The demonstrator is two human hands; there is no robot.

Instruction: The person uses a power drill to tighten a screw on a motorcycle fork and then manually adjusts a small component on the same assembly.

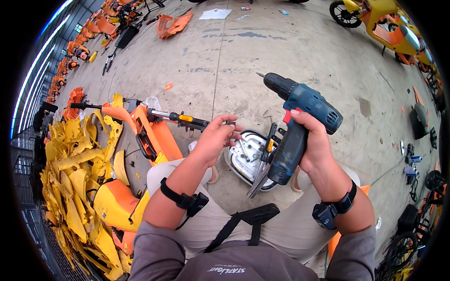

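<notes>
While right hand [315,143] clamps a cordless drill [310,104], left hand [217,139] curls, hold unclear; probably screwdriving, bit [260,74] beyond fingers needs aiming.

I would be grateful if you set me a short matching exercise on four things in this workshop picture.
1. Power drill
2. Heap of loose panels
3. Flat sheet near the top edge
4. Curved panel just left of that sheet

A. Orange
B. Gripped in the right hand
C. White
D. Yellow, along the left side

Pairs: 1-B, 2-D, 3-C, 4-A
</notes>
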